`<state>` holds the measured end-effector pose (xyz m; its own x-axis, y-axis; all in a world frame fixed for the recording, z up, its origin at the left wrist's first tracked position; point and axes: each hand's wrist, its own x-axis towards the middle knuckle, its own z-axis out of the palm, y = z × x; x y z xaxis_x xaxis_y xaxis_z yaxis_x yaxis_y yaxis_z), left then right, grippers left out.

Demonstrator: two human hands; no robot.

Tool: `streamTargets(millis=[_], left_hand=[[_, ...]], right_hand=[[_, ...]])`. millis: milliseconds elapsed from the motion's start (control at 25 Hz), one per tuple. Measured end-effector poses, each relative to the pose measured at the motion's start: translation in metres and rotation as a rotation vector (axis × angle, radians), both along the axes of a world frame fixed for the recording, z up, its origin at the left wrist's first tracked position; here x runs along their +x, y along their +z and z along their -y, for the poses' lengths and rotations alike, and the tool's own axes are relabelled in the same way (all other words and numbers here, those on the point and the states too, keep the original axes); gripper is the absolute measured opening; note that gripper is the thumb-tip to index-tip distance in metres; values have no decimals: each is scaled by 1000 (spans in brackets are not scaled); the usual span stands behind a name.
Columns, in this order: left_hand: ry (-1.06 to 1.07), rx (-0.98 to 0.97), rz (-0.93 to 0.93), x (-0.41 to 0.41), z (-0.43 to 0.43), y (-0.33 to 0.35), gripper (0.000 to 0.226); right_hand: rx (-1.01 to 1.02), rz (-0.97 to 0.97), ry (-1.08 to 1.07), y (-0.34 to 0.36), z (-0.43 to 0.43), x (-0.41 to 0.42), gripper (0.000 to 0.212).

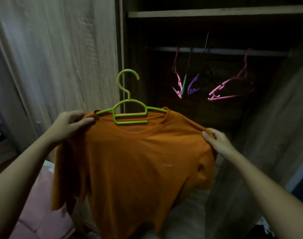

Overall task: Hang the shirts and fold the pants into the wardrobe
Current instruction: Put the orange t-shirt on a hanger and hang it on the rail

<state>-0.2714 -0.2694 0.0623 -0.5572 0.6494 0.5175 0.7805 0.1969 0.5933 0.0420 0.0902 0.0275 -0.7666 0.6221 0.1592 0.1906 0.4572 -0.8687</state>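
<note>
Orange cotton T-shirt (130, 161) sits on a lime-green plastic hanger (130, 122), left hand (69, 123) and right hand (218, 140) gripping its shoulders, not yet on the wardrobe rail (225, 50).

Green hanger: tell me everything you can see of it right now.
The green hanger looks like lime plastic: an open round hook on a short neck, arched shoulders, two crossbars below. It stands nearly upright, hook free, before the open wardrobe, not on the rail. Both arms sit inside the collar of the orange T-shirt draped on it. The left hand and right hand pinch the shirt's shoulders; whether they touch the hanger through the cloth is unclear.
</note>
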Motion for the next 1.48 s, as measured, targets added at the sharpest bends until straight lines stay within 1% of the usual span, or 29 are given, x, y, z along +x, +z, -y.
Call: streamTargets(millis=[40,120,240,280,320,400,440,520,560,640,680,720,760,800,840,880,920,1000,1040,1120,1200,1240,1280,1320,1360,1400,1440,1480], left_hand=[[-7,4,2,1,0,0,58],[-16,17,-11,5,-1,-2,55],[-27,23,-12,9,-2,0,36],[-30,24,3,9,0,2,32],[-34,25,12,8,2,5,32],[-40,30,2,6,7,10,43],[-45,26,-1,6,9,13,42],[-64,35,28,11,10,21,20],[-73,41,44,14,9,23,10],[-86,46,37,21,7,23,16],[-84,50,39,24,6,21,15],[-84,50,52,26,5,20,10],[-98,52,65,29,4,19,14],[-111,52,74,31,2,19,26],[-119,48,88,32,1,18,33],[-132,41,92,33,-2,17,33],[-146,25,92,34,-5,18,29],[-159,13,66,34,-7,21,31],[-159,-8,37,33,-6,24,35],[-164,-124,-13,29,-1,32,28],[-183,-218,-103,29,7,38,22],[-184,-207,-162,28,10,37,26],[-172,-159,-198,27,14,35,34],[-152,-103,-210,26,16,32,41],[-129,-61,-210,23,17,29,46],[-97,-45,-205,20,15,26,47],[-63,-44,-198,22,11,23,48],[-38,-58,-200,21,6,21,45]], right_hand=[[-7,-5,23,5,2,-1,32],[12,6,49,13,9,-9,29],[77,-23,39,15,21,-21,21],[32,-53,31,15,24,-22,22],[-61,-83,30,17,26,-22,26],[-241,-130,53,23,26,-18,34],[-285,-141,55,26,24,-15,39],[-335,-145,25,31,22,-9,46],[-334,-126,6,32,21,-9,45],[-219,-77,-12,36,19,-11,41],[-122,-72,-12,39,19,-13,43],[-19,-66,-8,41,20,-16,45],[96,-50,4,44,24,-18,46],[219,-26,38,48,29,-22,46],[330,10,87,50,35,-25,44],[411,46,133,53,41,-28,39],[450,66,167,56,45,-32,33],[455,43,188,56,50,-40,20],[435,5,176,54,52,-43,19],[393,-51,138,51,54,-46,21],[305,-26,146,53,60,-51,20],[274,17,127,54,64,-56,17],[332,63,54,55,67,-62,16],[465,84,-61,57,72,-68,23],[600,54,-157,59,81,-77,33],[667,-30,-179,64,96,-84,37],[644,-99,-121,68,111,-92,32],[551,-117,-24,71,127,-104,25]])
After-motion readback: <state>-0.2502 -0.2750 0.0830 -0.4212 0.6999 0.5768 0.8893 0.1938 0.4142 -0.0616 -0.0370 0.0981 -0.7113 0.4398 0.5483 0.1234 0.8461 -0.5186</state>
